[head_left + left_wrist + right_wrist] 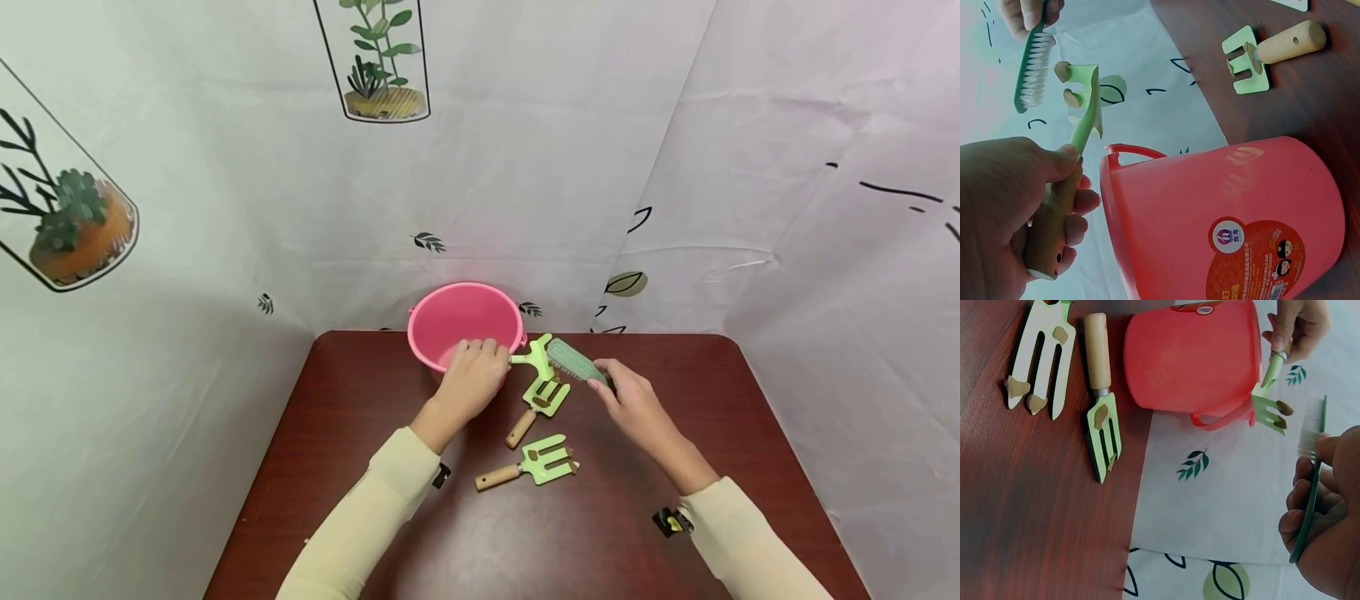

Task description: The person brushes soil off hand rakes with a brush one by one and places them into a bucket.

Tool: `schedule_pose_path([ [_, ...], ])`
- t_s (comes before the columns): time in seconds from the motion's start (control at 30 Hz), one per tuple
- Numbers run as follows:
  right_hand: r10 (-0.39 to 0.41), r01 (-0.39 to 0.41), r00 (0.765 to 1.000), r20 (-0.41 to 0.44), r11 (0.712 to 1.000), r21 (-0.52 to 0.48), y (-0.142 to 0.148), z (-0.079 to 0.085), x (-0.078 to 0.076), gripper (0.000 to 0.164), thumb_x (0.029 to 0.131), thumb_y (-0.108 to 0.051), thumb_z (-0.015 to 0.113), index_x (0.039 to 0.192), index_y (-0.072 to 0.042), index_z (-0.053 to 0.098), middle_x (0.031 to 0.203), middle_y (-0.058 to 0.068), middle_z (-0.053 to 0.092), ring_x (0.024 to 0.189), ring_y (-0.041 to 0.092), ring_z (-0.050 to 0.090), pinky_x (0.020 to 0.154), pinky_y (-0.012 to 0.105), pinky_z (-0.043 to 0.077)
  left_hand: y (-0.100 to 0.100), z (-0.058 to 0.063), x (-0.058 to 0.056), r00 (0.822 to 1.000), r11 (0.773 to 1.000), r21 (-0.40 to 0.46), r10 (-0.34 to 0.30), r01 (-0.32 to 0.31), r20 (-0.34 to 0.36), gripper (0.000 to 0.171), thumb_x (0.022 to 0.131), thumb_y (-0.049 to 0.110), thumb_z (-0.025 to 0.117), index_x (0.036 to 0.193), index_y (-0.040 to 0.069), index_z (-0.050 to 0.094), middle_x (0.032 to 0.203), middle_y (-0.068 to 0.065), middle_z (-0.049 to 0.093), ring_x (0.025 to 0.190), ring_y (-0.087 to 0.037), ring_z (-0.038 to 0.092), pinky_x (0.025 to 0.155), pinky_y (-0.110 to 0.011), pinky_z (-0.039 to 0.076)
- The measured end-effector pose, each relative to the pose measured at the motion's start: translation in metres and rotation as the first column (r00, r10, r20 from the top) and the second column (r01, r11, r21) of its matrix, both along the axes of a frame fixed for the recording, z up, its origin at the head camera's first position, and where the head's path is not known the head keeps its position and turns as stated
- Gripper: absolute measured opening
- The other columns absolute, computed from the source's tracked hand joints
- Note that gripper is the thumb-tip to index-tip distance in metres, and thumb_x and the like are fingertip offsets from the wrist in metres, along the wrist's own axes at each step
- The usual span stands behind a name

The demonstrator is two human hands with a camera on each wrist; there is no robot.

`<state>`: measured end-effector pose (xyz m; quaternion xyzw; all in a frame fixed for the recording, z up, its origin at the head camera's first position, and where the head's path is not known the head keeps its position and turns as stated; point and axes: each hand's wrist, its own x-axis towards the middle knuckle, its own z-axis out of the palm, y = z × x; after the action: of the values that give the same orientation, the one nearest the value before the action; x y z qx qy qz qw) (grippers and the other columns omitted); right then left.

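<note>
Light-green metal hand fork with a wooden handle (537, 360): held by left hand (474, 373), tine end facing the green brush with white bristles (576, 360)

Grip, left: fingers wrapped round the wooden handle, thumb up by the neck. Fork was off the dark red-brown wooden table (480, 546), just right of the mouth of the pink plastic bucket (465, 310). Left hand overlapped the bucket's near rim in the head view; couldn't tell if it touched.

Grip, right: right hand (633, 400) pinched the brush handle between thumb and fingers. Brush slanted up and left from that grip in the head view.

Key relation: fork's long axis ran roughly sideways, handle at the left hand, tines out to the right. Bristles sat just beyond the tines, facing them. Both wrist views showed a narrow gap; head view overlapped the two. Left hand was nearer the tines; right hand stood off by the brush head. Brown clumps (1071, 97) sat on the tine tips.

Also on the table: a matching green fork near the bucket (532, 413) and a second green fork closer to the person (532, 468), both spotted brown, tines pointing rightward.
</note>
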<state>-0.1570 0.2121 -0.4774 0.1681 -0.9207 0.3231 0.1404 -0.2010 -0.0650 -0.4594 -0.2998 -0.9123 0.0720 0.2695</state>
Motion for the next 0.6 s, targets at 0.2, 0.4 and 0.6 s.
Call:
schedule_pose_path([
  [0.2, 0.010, -0.009, 0.999, -0.037, 1.000, 0.025, -0.002, -0.001, -0.003, 0.027, 0.099, -0.010, 0.068, 0.122, 0.003, 0.062, 0.105, 0.015, 0.070, 0.088, 0.025, 0.066, 0.073, 0.045, 0.054, 0.004, 0.000, -0.003, 1.000, 1.000, -0.009, 0.015, -0.015, 0.008, 0.012, 0.100, 0.012, 0.063, 0.092, 0.006, 0.069, 0.081, -0.007, 0.065, 0.077, -0.025, 0.066, 0.068, -0.037, 0.051],
  [0.4, 0.006, -0.005, 1.000, -0.020, 0.998, 0.062, -0.002, -0.003, -0.006, 0.027, 0.099, -0.010, 0.068, 0.122, 0.003, 0.062, 0.104, 0.015, 0.070, 0.088, 0.026, 0.067, 0.074, 0.046, 0.054, 0.008, 0.001, -0.004, 0.999, 0.999, -0.021, 0.039, -0.039, 0.031, 0.011, 0.100, 0.010, 0.063, 0.092, 0.007, 0.070, 0.082, -0.007, 0.066, 0.077, -0.026, 0.065, 0.069, -0.037, 0.051],
  [0.6, 0.005, -0.005, 1.000, 0.003, 0.997, 0.075, -0.003, -0.004, -0.008, 0.026, 0.100, -0.011, 0.067, 0.121, 0.003, 0.062, 0.105, 0.015, 0.069, 0.090, 0.028, 0.067, 0.075, 0.047, 0.055, 0.011, 0.003, -0.004, 0.996, 0.997, -0.050, 0.066, -0.064, 0.052, 0.012, 0.101, 0.010, 0.060, 0.096, 0.008, 0.071, 0.085, -0.007, 0.067, 0.081, -0.026, 0.066, 0.071, -0.038, 0.052],
])
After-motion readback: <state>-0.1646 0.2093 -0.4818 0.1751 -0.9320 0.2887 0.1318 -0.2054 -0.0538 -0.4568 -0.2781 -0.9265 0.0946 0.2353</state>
